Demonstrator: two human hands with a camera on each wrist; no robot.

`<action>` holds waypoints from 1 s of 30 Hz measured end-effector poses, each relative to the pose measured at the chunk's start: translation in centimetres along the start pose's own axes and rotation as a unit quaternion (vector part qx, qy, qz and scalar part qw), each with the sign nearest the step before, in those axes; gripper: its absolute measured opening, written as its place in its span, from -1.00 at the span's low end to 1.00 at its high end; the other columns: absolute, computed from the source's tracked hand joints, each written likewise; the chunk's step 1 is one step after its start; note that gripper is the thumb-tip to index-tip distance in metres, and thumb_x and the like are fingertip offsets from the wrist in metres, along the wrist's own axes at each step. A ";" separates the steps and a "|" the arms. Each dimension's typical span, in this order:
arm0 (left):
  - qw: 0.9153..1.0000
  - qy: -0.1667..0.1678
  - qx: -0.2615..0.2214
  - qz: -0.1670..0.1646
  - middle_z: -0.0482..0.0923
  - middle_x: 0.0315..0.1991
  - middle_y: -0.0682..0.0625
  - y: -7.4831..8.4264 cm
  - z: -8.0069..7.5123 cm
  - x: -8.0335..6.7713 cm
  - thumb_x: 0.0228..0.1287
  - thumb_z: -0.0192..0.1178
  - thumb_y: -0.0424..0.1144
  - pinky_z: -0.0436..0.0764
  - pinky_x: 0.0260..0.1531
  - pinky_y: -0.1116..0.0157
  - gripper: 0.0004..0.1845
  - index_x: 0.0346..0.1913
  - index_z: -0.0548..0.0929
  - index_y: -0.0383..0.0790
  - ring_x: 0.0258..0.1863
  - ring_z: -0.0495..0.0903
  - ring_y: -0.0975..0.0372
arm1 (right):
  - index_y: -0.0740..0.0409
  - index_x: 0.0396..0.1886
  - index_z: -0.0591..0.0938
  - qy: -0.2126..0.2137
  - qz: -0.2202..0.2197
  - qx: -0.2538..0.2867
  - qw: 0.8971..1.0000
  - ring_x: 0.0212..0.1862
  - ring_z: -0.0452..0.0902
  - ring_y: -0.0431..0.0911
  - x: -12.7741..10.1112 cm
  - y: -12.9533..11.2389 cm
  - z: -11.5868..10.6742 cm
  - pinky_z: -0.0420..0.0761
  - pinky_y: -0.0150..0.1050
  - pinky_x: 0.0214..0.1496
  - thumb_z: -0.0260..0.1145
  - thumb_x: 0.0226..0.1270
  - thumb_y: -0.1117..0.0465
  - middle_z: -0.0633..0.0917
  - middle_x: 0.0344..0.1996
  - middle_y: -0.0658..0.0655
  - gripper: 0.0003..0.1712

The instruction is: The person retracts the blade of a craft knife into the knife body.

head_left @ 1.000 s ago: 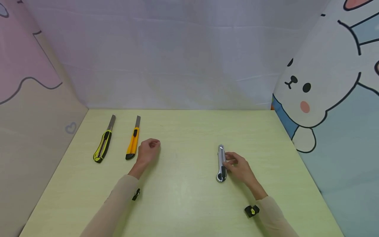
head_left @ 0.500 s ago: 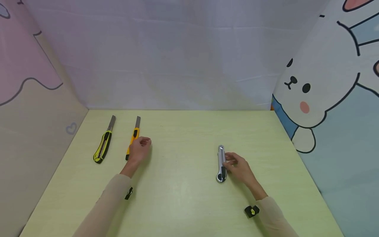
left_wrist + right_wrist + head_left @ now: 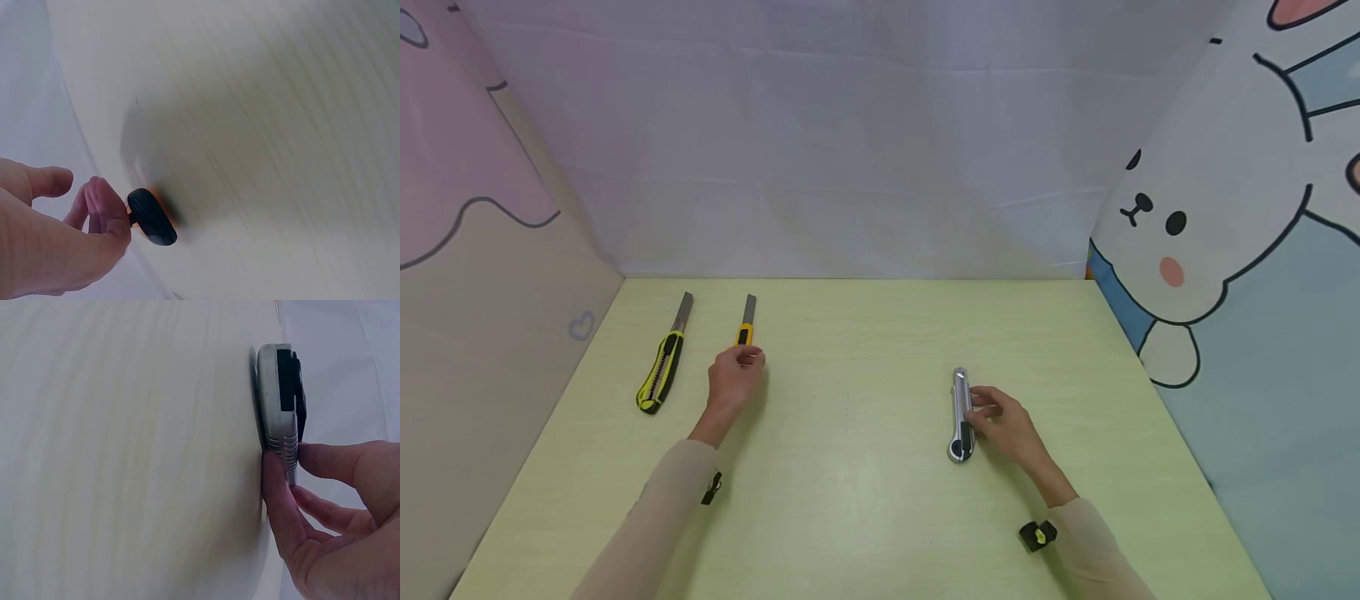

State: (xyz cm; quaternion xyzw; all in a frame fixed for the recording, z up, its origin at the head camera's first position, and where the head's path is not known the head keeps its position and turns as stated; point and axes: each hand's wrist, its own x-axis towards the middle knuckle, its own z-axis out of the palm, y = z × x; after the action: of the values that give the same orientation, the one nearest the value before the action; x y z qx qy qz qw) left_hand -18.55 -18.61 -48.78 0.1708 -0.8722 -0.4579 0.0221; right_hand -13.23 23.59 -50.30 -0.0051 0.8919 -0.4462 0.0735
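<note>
In the head view, a silver-and-black utility knife (image 3: pixel 961 417) lies on the table with its blade not showing. My right hand (image 3: pixel 1006 425) pinches its right side, thumb on one face and fingertips on the other in the right wrist view. My left hand (image 3: pixel 733 382) is over an orange utility knife (image 3: pixel 745 333), hiding most of its handle; its blade points away from me. In the left wrist view the black handle end (image 3: pixel 151 217) shows beyond my fingers, and my thumb stands apart from them, gripping nothing.
A yellow-green and black utility knife (image 3: pixel 662 367) with its blade out lies left of my left hand. The pale table (image 3: pixel 865 500) ends at a white cloth (image 3: pixel 850 150) behind, with printed cloths at both sides.
My left hand has moved left from beside the orange utility knife to over its handle. My right hand and the silver utility knife stay where they were.
</note>
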 end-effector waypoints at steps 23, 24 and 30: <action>0.997 0.043 -0.003 -0.064 0.57 0.07 -0.32 -2.0 -2.4 1.5 0.54 0.07 -0.23 0.61 -0.10 0.14 -0.62 0.23 0.58 -0.42 -0.02 0.58 -0.09 | 0.31 0.34 0.51 0.002 0.006 -0.010 1.000 0.03 0.64 0.09 0.0 0.0 0.0 0.61 -0.14 -0.03 0.37 0.43 0.35 0.67 0.10 0.30 -0.48; 0.997 0.041 -0.004 -0.068 0.57 0.08 -0.32 -2.1 -2.5 1.6 0.55 0.08 -0.22 0.61 -0.09 0.14 -0.62 0.24 0.57 -0.42 -0.02 0.58 -0.08 | 0.31 0.34 0.51 0.001 0.005 -0.010 1.000 0.03 0.64 0.09 0.0 0.0 0.0 0.62 -0.14 -0.03 0.37 0.42 0.36 0.67 0.10 0.30 -0.48; 0.996 0.030 -0.004 -0.079 0.56 0.10 -0.32 -2.4 -2.5 1.8 0.55 0.10 -0.19 0.62 -0.02 0.11 -0.59 0.26 0.56 -0.42 0.00 0.59 -0.08 | 0.30 0.34 0.51 0.001 0.005 -0.009 1.000 0.02 0.64 0.08 0.0 0.1 0.0 0.61 -0.14 -0.02 0.37 0.43 0.35 0.67 0.10 0.29 -0.48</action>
State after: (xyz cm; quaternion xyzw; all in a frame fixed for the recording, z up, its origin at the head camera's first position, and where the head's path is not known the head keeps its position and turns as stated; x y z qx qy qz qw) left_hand -19.11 -22.39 -49.47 0.2525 -0.8529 -0.4567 0.0126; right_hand -13.24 23.60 -50.39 -0.0010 0.8962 -0.4373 0.0749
